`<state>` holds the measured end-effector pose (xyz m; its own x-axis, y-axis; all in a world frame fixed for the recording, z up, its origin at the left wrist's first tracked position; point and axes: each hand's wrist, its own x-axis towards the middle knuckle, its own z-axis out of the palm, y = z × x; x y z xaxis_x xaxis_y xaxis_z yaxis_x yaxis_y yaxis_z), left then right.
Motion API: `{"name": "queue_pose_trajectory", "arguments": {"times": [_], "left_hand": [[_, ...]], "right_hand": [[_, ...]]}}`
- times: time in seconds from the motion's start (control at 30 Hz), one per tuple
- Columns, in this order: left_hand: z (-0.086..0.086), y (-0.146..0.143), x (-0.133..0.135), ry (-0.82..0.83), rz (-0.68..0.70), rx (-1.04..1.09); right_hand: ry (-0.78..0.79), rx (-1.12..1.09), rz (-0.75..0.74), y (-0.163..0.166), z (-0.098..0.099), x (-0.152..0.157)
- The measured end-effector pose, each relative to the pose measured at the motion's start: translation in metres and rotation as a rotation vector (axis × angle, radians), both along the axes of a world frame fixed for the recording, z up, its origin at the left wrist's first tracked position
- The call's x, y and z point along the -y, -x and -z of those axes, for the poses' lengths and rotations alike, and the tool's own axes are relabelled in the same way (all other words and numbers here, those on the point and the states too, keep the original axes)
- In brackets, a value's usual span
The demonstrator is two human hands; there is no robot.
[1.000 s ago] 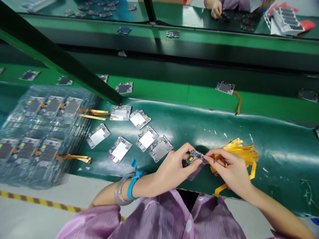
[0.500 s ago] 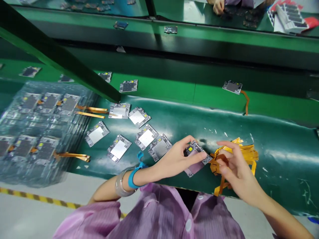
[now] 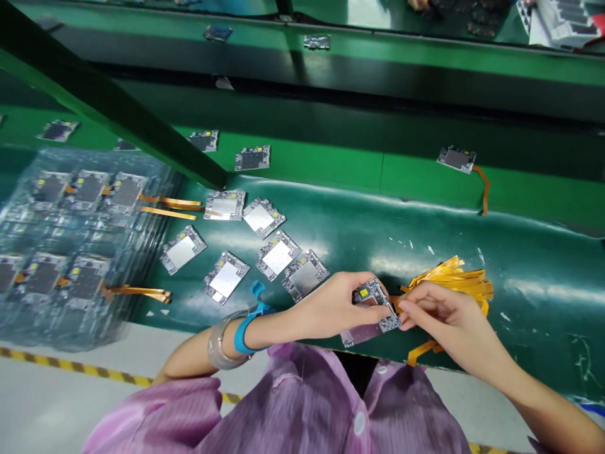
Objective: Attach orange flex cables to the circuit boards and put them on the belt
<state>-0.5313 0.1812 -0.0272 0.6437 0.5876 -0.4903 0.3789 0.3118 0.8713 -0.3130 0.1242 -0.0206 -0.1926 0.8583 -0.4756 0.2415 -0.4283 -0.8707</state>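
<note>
A circuit board (image 3: 363,333) with a yellow square and a metal shield is gripped by my left hand (image 3: 338,302), thumb over its face. At the board's right edge, my right hand (image 3: 439,315) pinches an orange flex cable (image 3: 396,302); whether the cable sits in the connector is hidden by my fingers. Just behind my right hand lies a heap of orange flex cables (image 3: 460,277), and one strip hangs toward the table's front edge. Left of my hands, several loose boards (image 3: 276,255) lie on the green mat (image 3: 340,221).
Stacked clear plastic trays (image 3: 94,233) at the left hold boards with flex cables. A green post (image 3: 118,120) slants across the left side. Along the green conveyor belt (image 3: 331,157) lie several boards, one board (image 3: 457,159) with a cable attached. Another person's hand (image 3: 418,5) shows at the top.
My right hand has closed from spread fingers into a pinch on a flex cable and come up to the board. The boards on the belt have shifted slightly right.
</note>
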Motion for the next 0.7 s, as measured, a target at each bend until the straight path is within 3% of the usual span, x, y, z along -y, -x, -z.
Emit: {"name": "queue_pose_trajectory", "arguments": {"times": [0.3, 0.53, 0.7], "left_hand": [[-0.0021, 0.0, -0.0009, -0.013, 0.049, -0.018], [-0.0065, -0.0011, -0.002, -0.009, 0.104, -0.058], [-0.008, -0.0013, -0.0025, -0.004, 0.092, -0.05]], "right_hand": [[0.043, -0.017, -0.028, 0.0008, 0.0013, 0.0022], [0.117, 0.003, -0.188, -0.0042, 0.0007, -0.001], [0.117, -0.01, -0.174, -0.0034, 0.0016, -0.0028]]}}
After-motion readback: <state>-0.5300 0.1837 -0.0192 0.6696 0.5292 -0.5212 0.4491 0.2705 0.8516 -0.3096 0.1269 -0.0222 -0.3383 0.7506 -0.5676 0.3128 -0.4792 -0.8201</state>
